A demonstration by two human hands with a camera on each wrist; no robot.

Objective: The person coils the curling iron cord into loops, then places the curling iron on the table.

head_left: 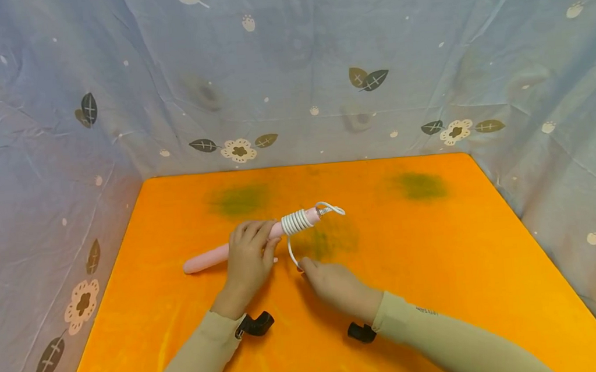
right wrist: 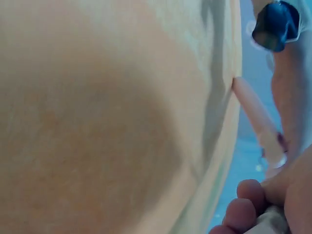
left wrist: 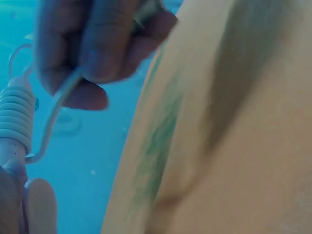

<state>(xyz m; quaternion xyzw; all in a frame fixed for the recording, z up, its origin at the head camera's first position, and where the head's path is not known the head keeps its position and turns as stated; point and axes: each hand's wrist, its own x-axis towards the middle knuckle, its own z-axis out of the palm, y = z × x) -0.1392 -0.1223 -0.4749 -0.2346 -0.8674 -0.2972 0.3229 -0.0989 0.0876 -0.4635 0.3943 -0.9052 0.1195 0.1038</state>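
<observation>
A pink curling iron [head_left: 206, 260] slants above the orange table, its tip to the left and its cord end to the right. My left hand [head_left: 248, 260] grips it around the middle. White cord [head_left: 297, 222] is wound in several tight coils around the handle, with a small loop standing out past its end. Below the coils, the cord's free length runs down to my right hand [head_left: 339, 285], which pinches it between thumb and fingers. In the left wrist view a flat lever [left wrist: 41, 204] juts from the iron. The right palm hides the rest of the cord.
An orange cloth with dark green smudges covers the table [head_left: 439, 245]. Grey-blue curtains [head_left: 288, 64] with leaf and flower prints enclose its back and sides. A black wrist camera [head_left: 258, 324] sits at the left cuff, another [head_left: 361, 332] at the right.
</observation>
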